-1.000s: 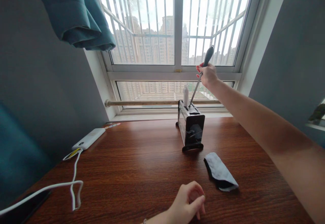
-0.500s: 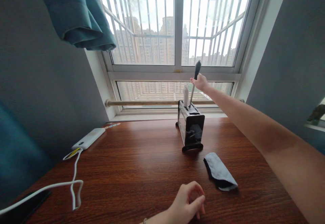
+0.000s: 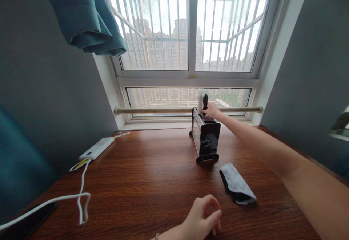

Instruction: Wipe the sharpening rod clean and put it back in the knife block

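Note:
A black-and-clear knife block [image 3: 209,140] stands upright on the brown wooden table [image 3: 152,171], near the window. My right hand [image 3: 212,110] is at its top, closed around the lower part of the black handle of a honing steel [image 3: 205,99]. The steel's rod is down inside the block, out of sight. Just left of it, a white-handled tool [image 3: 200,102] also sticks up from the block. My left hand [image 3: 201,214] rests at the table's front with loosely curled fingers and nothing in it. A folded grey cloth [image 3: 237,182] with a black underside lies to its right.
At the left lies a white power strip or power bank [image 3: 97,148] with a white cable [image 3: 81,196] running forward. A dark flat object [image 3: 29,222] lies at the front left. A rail [image 3: 152,111] crosses the window behind the block; a blue curtain [image 3: 84,18] hangs upper left.
My right hand has moved down with the honing steel, whose rod has slid into the knife block; only its handle now shows. My left hand has stayed in place.

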